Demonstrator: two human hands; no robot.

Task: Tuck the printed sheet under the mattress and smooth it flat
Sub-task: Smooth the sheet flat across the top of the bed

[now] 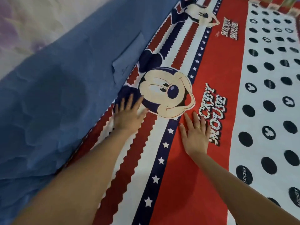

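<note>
The printed sheet (215,88) lies spread over the bed, with a cartoon mouse face, red and white zigzag stripes, a navy star band, a red band with lettering and a white field of black dots. My left hand (128,115) presses flat on the striped part beside the cartoon face, close to the sheet's left edge, fingers spread. My right hand (195,133) lies flat on the red band, fingers apart, touching the lettering. Neither hand holds anything. The mattress itself is hidden under the fabric.
A plain blue cloth (53,98) with a folded flap runs along the sheet's left edge and drops away. Beyond it at top left is pale floral fabric (27,25). A patterned border (276,2) shows at the top right.
</note>
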